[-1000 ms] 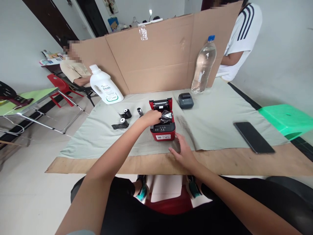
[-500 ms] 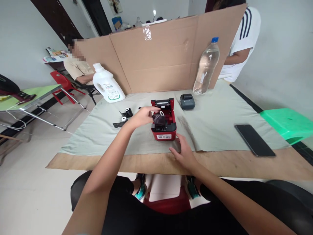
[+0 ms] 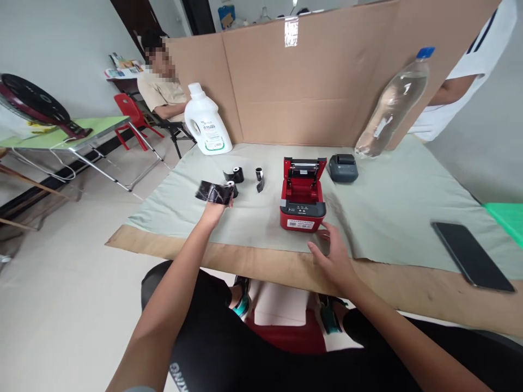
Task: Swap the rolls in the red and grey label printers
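A small red printer [image 3: 303,198] stands open on the grey cloth [image 3: 379,201], its paper bay showing nothing inside. My left hand [image 3: 216,207] is out to the left of it, closed on a black roll [image 3: 215,193] with a loose black tail, low over the cloth. Two more black rolls [image 3: 234,175] [image 3: 260,177] lie just beyond that hand. My right hand [image 3: 333,253] rests open on the table edge, fingertips next to the printer's front right corner.
A dark grey printer [image 3: 344,167] sits behind the red one. A white jug [image 3: 205,123] and a leaning clear bottle [image 3: 390,107] stand by the cardboard screen [image 3: 318,81]. A black phone [image 3: 472,256] lies right. Two people are beyond the screen.
My left hand lifted the black roll out of the red printer and carried it left, down near the other rolls. The camera view shifted left; my right hand stayed by the printer.
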A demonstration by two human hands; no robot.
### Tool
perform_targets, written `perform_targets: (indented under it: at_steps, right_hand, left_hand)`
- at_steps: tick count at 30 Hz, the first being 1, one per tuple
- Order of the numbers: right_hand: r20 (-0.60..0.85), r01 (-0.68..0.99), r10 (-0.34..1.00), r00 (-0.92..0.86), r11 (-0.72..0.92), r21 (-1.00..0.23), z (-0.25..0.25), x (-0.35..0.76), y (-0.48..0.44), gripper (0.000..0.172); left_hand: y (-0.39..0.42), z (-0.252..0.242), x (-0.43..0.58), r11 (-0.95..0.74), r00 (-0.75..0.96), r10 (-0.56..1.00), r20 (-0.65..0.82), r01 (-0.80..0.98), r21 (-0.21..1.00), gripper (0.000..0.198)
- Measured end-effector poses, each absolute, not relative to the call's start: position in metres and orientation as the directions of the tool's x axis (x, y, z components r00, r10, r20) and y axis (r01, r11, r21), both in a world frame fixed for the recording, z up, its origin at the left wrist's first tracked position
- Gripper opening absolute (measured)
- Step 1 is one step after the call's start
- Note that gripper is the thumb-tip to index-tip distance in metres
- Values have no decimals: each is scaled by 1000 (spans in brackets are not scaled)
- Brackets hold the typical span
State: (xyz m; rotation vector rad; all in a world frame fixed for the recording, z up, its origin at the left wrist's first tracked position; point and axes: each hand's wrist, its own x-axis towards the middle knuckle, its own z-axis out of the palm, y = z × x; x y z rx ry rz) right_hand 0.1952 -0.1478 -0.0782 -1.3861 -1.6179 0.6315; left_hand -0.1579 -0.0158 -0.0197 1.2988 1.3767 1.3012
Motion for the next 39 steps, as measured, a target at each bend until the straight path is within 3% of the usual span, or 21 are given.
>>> perform_targets:
  at_steps: [3,8,12,16,19,24,28,30,35,39]
  right_hand:
    - [283,522,959,6,239,-819,-79,197,-149,64]
    - [289,538,957,-9,249,-805,-79,199,-149,62]
    - [299,545,954,1,250,-800,-80,199,-149,62]
    - [284,544,959,12,232,-806,-79,199,-149,64]
    - [271,545,962,16,219,-810,-77,198,-150,65]
    - [252,545,967,25,198,-815,-75,198,-150,67]
    - [236,539,971,30,183,-822,-75,199,-149,68]
    - [227,542,973,32,174,-822,-74,199,-149,68]
    - [205,551,978,32,154,-820,-72,198,-150,69]
    - [207,553,977,39,152,-819,-73,199,-150,68]
  left_hand:
    - [-14,-19,-162,-39,-128,991,44,41,998,38]
    - [-13,-23,-175,-88,-161,982,103,100,991,46]
    - [-11,-21,-184,-95,-190,977,98,24,995,51]
    - [-10,-17,-185,-128,-180,971,155,154,980,38]
    - [-11,-17,-183,-7,-223,973,58,225,974,32]
    - [-10,-18,-181,80,-286,958,-21,195,978,30]
    - [-6,-18,-184,161,-301,944,-132,72,984,18]
    - [-6,-18,-186,127,-284,952,-111,40,991,18]
    - [-8,-17,-193,17,-299,954,16,109,994,41]
    - [-6,-17,-200,0,-320,945,64,198,980,35]
